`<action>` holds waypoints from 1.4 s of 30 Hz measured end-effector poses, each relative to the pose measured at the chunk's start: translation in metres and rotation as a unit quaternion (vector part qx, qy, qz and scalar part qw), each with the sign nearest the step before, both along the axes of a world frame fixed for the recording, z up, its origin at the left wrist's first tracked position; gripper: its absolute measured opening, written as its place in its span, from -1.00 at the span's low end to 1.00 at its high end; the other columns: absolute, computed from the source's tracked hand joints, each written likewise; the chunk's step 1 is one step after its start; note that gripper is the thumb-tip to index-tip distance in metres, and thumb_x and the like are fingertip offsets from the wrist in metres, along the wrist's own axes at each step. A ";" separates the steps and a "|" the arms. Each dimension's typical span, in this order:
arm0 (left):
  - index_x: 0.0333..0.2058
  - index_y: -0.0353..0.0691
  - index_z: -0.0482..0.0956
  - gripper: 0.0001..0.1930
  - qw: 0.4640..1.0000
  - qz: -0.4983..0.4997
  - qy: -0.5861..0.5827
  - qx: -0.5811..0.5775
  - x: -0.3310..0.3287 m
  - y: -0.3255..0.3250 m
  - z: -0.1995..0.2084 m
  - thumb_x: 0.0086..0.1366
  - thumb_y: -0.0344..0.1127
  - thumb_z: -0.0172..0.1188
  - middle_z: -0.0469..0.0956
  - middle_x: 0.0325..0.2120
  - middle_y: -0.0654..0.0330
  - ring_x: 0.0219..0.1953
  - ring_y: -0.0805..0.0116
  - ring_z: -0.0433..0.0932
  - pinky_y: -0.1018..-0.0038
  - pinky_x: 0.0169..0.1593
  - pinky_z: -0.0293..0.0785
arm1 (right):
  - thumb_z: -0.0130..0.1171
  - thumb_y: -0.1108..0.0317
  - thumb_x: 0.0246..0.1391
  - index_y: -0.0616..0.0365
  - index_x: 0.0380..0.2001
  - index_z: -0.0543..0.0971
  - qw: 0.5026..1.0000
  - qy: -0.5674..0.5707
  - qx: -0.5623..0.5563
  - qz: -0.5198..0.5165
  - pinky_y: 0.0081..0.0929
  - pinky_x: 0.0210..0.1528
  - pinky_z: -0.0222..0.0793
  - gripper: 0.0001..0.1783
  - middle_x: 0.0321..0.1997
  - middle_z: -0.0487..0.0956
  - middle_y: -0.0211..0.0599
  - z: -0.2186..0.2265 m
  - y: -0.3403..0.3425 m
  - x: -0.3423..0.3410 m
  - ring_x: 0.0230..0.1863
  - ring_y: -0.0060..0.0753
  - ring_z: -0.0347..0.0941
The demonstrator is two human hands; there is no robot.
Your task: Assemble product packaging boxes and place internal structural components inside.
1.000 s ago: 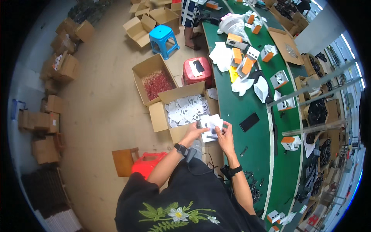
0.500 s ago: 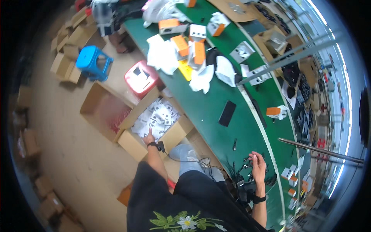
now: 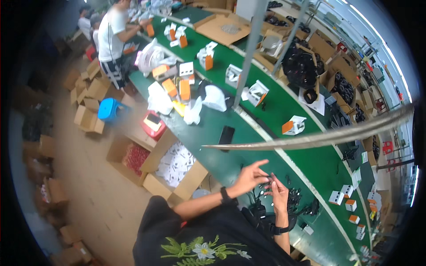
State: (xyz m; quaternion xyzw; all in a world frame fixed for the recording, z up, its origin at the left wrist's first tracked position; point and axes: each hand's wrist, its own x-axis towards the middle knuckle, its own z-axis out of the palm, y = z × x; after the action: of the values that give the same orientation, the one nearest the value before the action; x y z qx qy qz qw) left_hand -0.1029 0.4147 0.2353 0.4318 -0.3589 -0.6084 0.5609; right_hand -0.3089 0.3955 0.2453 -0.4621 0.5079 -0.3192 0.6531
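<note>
My left hand (image 3: pixel 249 178) and my right hand (image 3: pixel 279 195) meet above the near part of the green table (image 3: pixel 208 133). Thumb and fingers of both are pinched together around something small and dark, too small to name. One finger of the left hand points outward. Just beside and below the hands lies a tangle of short black cables (image 3: pixel 293 199). A black phone (image 3: pixel 226 136) rests on the table beyond my left hand. To the left of the table, an open cardboard box (image 3: pixel 160 186) holds many small white packets (image 3: pixel 175 165).
Orange-and-white boxes (image 3: pixel 184 90) and white plastic bags (image 3: pixel 214 98) crowd the table farther off. A grey metal post (image 3: pixel 251 53) rises beside the conveyor strip. On the floor stand a red stool (image 3: pixel 153 126) and a blue stool (image 3: pixel 110 109). A person (image 3: pixel 113 37) stands at the far left.
My left hand has left the box of white packets and come over the table to my right hand. Both hands have closed on something small. The view has shifted, showing more of the far end.
</note>
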 end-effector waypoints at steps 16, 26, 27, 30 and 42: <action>0.61 -0.45 -0.07 0.57 0.889 0.104 -0.427 -0.130 -0.118 -0.340 -0.153 -0.25 -0.13 0.88 0.17 0.55 -0.29 0.59 -0.13 0.21 0.12 0.63 0.17 | 0.43 0.49 0.36 0.42 -0.13 0.73 0.921 -0.003 -0.126 -0.369 -0.52 -0.25 0.66 -0.84 -0.26 0.78 -0.28 -0.072 -0.172 -0.158 -0.31 -0.54 0.70; 0.24 -0.24 0.47 -0.22 0.944 0.016 -0.322 -0.074 -0.132 -0.386 -0.212 0.06 -0.39 0.67 0.70 -0.10 0.10 -0.22 0.25 0.63 0.29 -0.09 0.57 | 0.55 0.49 0.14 0.21 -0.12 0.82 0.884 0.249 -0.347 -0.189 -0.26 -0.20 0.60 -0.78 -0.18 0.81 -0.23 -0.134 -0.307 -0.079 -0.08 -0.15 0.64; 0.28 -0.22 0.46 -0.19 0.946 -0.024 -0.310 -0.090 -0.123 -0.385 -0.214 0.05 -0.40 0.66 0.70 -0.09 0.10 -0.20 0.24 0.63 0.27 -0.08 0.57 | 0.55 0.49 0.14 0.21 -0.12 0.82 0.888 0.248 -0.342 -0.180 -0.26 -0.20 0.60 -0.78 -0.18 0.81 -0.23 -0.139 -0.312 -0.071 -0.08 -0.15 0.64; 0.37 -0.19 0.43 -0.14 0.955 -0.092 -0.274 -0.059 -0.118 -0.383 -0.208 0.08 -0.43 0.63 0.67 0.05 0.03 0.09 0.10 0.66 0.26 0.19 0.56 | 0.48 0.50 0.10 0.13 -0.15 0.80 0.773 0.386 -0.489 -0.118 -0.17 -0.08 0.54 -0.79 -0.17 0.80 -0.37 -0.153 -0.322 -0.067 -0.10 -0.14 0.57; -0.11 -0.22 0.70 -0.67 0.939 0.025 -0.294 -0.176 -0.120 -0.354 -0.223 0.19 -0.45 0.63 0.64 0.24 -0.02 0.25 0.06 0.65 0.18 0.19 0.68 | 0.40 0.44 0.13 0.12 -0.15 0.83 0.739 0.484 -0.469 -0.013 0.07 0.31 0.33 -0.79 -0.08 0.76 -0.45 -0.184 -0.345 -0.087 0.15 -0.15 0.48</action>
State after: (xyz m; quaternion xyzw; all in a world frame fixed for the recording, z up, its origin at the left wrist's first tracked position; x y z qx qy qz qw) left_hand -0.2230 0.0611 0.0121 0.4943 -0.5985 -0.3673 0.5123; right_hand -0.3963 0.0500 0.0609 -0.7957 0.5473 -0.2589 0.0161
